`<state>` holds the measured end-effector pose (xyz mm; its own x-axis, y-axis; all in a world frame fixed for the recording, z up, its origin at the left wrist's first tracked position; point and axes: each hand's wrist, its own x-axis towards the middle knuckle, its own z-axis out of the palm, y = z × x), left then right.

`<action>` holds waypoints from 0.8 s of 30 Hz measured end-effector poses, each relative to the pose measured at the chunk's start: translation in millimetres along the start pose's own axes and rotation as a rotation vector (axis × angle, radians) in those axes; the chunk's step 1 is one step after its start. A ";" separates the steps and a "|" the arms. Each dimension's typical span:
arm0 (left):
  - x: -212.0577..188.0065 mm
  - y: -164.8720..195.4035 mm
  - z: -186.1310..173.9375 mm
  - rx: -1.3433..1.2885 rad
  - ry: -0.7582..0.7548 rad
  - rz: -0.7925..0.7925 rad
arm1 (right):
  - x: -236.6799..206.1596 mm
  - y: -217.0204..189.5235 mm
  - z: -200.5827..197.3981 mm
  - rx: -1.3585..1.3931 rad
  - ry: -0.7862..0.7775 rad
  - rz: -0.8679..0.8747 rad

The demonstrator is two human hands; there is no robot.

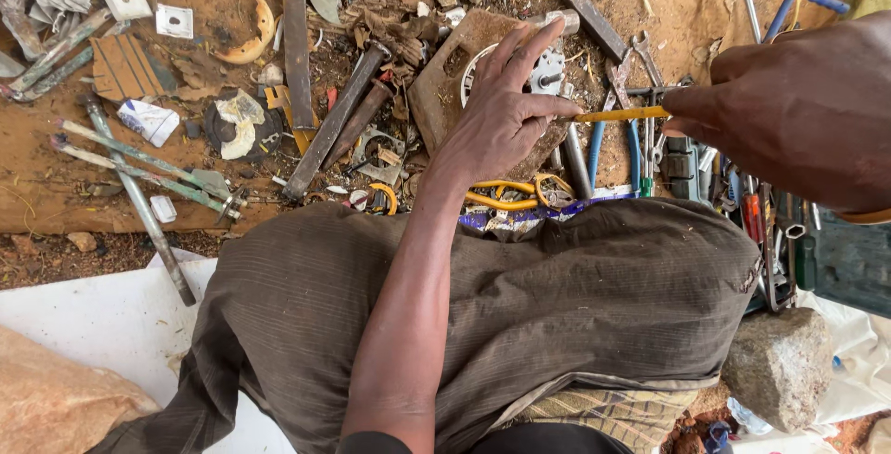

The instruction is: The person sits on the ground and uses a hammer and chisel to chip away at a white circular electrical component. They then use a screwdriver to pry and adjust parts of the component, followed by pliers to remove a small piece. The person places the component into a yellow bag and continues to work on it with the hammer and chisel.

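Note:
My left hand (501, 120) reaches forward over my knee and lies with its fingers spread on a round white and metal part (549, 71), holding it down against a brown board (436, 92). From the right, my right hand (789, 110) grips a thin yellow tool (620, 114) held level. The tool's tip touches the fingertips of my left hand beside the round part. My hand hides much of the part.
Scattered on the dirt are rusty metal bars (329, 124), a flat file (297, 45), pliers with yellow handles (506, 196), spanners (645, 55) and several screwdrivers (756, 217). A stone (778, 366) sits at lower right, and a white sheet (102, 315) at lower left.

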<state>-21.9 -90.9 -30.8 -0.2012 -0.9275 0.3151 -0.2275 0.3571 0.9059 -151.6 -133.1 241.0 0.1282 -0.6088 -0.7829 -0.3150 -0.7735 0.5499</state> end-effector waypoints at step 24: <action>0.2 -3.3 2.3 -0.038 0.029 0.012 | 6.5 -2.4 -6.7 -0.099 0.025 -0.054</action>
<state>-23.3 -92.1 -34.4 -0.1762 -0.9262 0.3335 -0.1884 0.3642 0.9121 -143.7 -136.4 236.5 0.1658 -0.5689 -0.8055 -0.2131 -0.8182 0.5340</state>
